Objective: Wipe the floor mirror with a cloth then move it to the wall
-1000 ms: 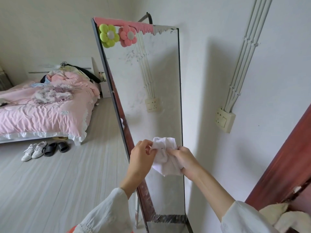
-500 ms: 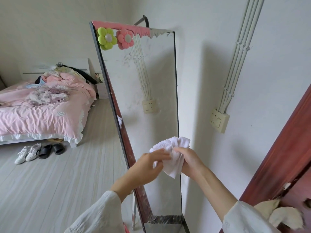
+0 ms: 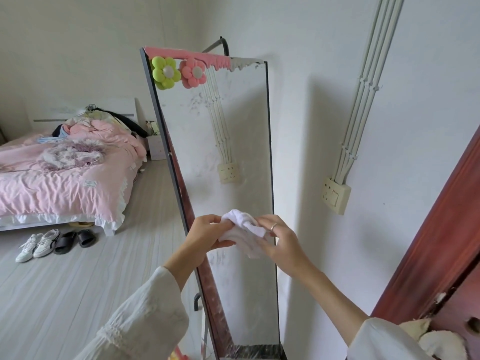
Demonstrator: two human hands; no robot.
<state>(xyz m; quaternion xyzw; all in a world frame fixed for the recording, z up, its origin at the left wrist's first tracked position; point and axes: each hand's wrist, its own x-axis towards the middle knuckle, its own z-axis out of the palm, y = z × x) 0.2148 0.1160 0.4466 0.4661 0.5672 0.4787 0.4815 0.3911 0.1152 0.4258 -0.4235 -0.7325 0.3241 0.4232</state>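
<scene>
Pinching cloth [image 3: 244, 231], both hands' fingers [image 3: 267, 224]

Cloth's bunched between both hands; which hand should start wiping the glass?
Probably the right hand: it sits over the mirror glass, pinching the cloth. The left hand hangs at the frame's outer edge.

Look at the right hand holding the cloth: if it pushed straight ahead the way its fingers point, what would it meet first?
Probably the white cloth bunched before the right hand, then the left hand gripping its other side. The mirror glass lies behind; depth is unclear.
</scene>
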